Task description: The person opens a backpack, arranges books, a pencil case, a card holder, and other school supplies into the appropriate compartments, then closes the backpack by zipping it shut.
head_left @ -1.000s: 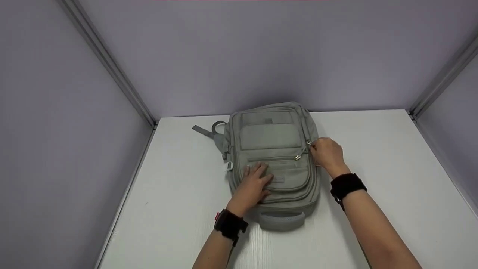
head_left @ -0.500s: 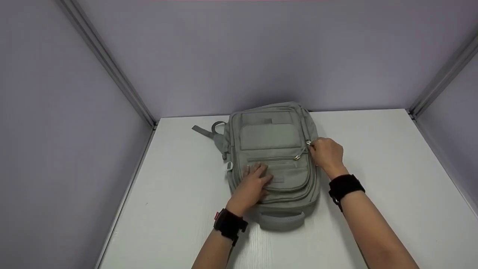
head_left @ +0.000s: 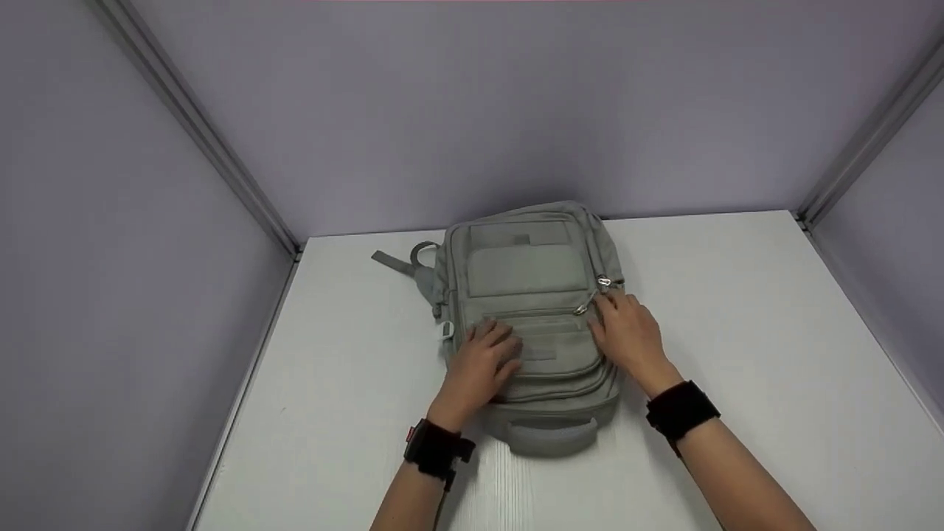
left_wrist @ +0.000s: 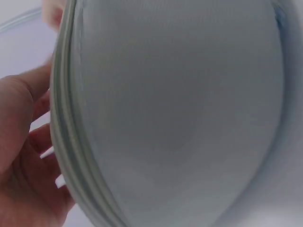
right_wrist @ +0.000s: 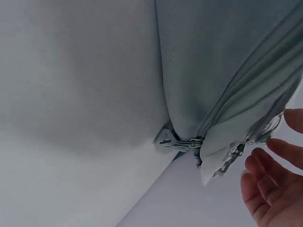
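A grey-green backpack (head_left: pixel 527 269) lies on its back, its top handle (head_left: pixel 553 440) toward me. My left hand (head_left: pixel 474 365) rests on the lower left of its front, fingers spread over the pocket. At the right edge, my right hand (head_left: pixel 630 332) has loosely bent fingers beside the zip, just below a metal zip pull (head_left: pixel 605 281). Another zip pull (head_left: pixel 581 310) sits at the end of the front pocket's zip. In the right wrist view, the thumb and fingers (right_wrist: pixel 279 175) stand apart near the zip pulls, around a small ring. The left wrist view shows the bag's side (left_wrist: pixel 180 104).
A loose strap (head_left: pixel 394 263) extends from the bag's left side onto the white table (head_left: pixel 346 413). A small white tag (head_left: pixel 447 330) hangs at that side. Grey-violet panels (head_left: pixel 472 110) stand behind and at both sides. Black bands (head_left: pixel 682 409) circle both wrists.
My right hand has loosened its pinch at the right-edge zip pull and slid slightly toward me, fingers opening. The left hand stays on the bag's front. The head view has shifted a little.
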`<state>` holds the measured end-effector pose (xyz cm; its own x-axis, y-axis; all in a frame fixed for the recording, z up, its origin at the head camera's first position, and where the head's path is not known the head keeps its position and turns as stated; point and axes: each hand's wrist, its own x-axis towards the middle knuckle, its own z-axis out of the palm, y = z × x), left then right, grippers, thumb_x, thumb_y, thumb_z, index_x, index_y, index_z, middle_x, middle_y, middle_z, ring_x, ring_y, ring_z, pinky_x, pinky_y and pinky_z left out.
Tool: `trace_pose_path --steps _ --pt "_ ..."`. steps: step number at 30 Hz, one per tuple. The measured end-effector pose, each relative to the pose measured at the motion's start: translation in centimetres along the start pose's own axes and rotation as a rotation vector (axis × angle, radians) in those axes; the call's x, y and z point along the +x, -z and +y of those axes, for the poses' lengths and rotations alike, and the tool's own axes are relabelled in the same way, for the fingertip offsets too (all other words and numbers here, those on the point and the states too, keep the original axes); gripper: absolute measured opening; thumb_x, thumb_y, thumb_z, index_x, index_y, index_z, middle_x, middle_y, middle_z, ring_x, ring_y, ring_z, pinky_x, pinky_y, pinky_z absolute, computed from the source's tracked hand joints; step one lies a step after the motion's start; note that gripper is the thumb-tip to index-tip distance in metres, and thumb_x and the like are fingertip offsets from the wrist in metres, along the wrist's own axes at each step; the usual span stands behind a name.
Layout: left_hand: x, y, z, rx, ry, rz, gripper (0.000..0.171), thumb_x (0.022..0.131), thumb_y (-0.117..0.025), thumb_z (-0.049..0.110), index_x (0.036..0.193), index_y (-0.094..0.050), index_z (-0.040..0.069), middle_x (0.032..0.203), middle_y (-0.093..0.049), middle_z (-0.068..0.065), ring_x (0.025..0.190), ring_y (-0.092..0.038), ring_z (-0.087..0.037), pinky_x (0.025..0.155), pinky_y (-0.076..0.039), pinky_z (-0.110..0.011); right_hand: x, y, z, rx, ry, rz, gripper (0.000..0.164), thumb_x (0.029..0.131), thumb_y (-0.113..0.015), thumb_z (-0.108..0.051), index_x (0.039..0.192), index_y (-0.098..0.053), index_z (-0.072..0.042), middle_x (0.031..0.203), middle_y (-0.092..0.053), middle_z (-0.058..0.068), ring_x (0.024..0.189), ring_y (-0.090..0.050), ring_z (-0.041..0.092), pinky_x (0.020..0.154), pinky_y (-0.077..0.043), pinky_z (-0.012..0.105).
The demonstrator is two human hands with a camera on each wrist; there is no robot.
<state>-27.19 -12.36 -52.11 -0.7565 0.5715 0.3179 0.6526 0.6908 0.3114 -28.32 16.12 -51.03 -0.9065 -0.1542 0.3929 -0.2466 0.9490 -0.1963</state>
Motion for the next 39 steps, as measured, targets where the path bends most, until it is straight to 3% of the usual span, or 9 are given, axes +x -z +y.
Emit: trace_pose_path --steps 4,7,12,15,21,27,33,39 --pt "-0.9 0.1 -1.0 0.096 0.121 0.096 0.04 0.091 -0.071 0.034 0.126 -0.066 0.015 0.14 -0.052 -0.013 0.134 -0.041 -0.037 0.106 -0.03 -0.06 -1.6 0.2 -1.1 0.015 0.025 -0.056 0.04 0.091 -0.071 -0.025 0.126 -0.063 -0.007 0.12 -0.056 0.022 0.103 -0.056 0.042 0.076 -0.048 0.054" --pt "-1.5 -0.2 -1.2 0.115 0.218 0.147 0.042 0.091 -0.07 0.036 0.127 -0.066 0.014 0.142 -0.048 -0.017 0.13 -0.043 -0.042 0.102 -0.036 -0.058 -2.8 0.3 -1.8 0.045 0.001 -0.133 0.046 0.092 -0.071 -0.03 0.133 -0.061 -0.013 0.13 -0.05 0.026 0.112 -0.053 0.047 0.081 -0.048 0.057" --pt "-2.2 -0.5 -0.7 0.038 0.315 0.187 0.042 0.094 -0.067 0.032 0.129 -0.064 0.011 0.145 -0.046 -0.019 0.127 -0.046 -0.046 0.088 -0.05 -0.05 -4.3 0.3 -2.9 0.118 -0.079 -0.221 0.054 0.094 -0.068 -0.032 0.142 -0.053 -0.015 0.143 -0.038 0.032 0.123 -0.043 0.054 0.085 -0.047 0.061" --pt "-2.5 -0.5 -0.2 -0.037 0.348 0.183 0.043 0.096 -0.066 0.028 0.133 -0.061 0.008 0.148 -0.042 -0.019 0.128 -0.043 -0.05 0.081 -0.053 -0.052 -5.0 0.2 -3.6 0.14 -0.113 -0.243 0.055 0.095 -0.066 -0.032 0.145 -0.05 -0.018 0.144 -0.034 0.034 0.126 -0.04 0.055 0.078 -0.05 0.059" --pt "-2.8 -0.5 -0.2 -0.166 0.35 0.151 0.045 0.099 -0.061 0.022 0.139 -0.054 0.003 0.152 -0.034 -0.024 0.13 -0.031 -0.059 0.097 -0.04 -0.059 -6.0 -0.2 -4.3 0.138 -0.123 -0.257 0.048 0.098 -0.063 -0.03 0.144 -0.052 -0.022 0.144 -0.03 0.039 0.117 -0.048 0.056 0.064 -0.053 0.05" --pt "-2.1 -0.7 -1.1 -0.197 0.338 0.09 0.047 0.101 -0.057 0.027 0.143 -0.051 0.007 0.155 -0.03 -0.021 0.13 -0.028 -0.062 0.096 -0.041 -0.06 -5.8 -0.4 -4.4 0.132 -0.138 -0.253 0.047 0.097 -0.063 -0.03 0.142 -0.055 -0.02 0.142 -0.032 0.041 0.097 -0.06 0.052 0.058 -0.052 0.047" --pt "-0.9 -1.2 -2.0 -0.156 0.318 0.079 0.048 0.102 -0.055 0.031 0.144 -0.05 0.008 0.155 -0.031 -0.019 0.129 -0.031 -0.062 0.097 -0.041 -0.059 -4.7 -0.4 -3.8 0.147 -0.161 -0.35 0.047 0.1 -0.058 -0.031 0.145 -0.051 -0.018 0.141 -0.029 0.045 0.087 -0.062 0.051 0.065 -0.052 0.052" --pt "0.5 -1.6 -2.4 -0.141 0.318 0.07 0.049 0.102 -0.054 0.031 0.145 -0.049 0.008 0.155 -0.031 -0.02 0.127 -0.032 -0.062 0.097 -0.041 -0.06 -2.9 -0.3 -2.7 0.175 -0.206 -0.478 0.05 0.102 -0.054 -0.033 0.149 -0.045 -0.018 0.145 -0.022 0.045 0.1 -0.057 0.057 0.078 -0.049 0.058"
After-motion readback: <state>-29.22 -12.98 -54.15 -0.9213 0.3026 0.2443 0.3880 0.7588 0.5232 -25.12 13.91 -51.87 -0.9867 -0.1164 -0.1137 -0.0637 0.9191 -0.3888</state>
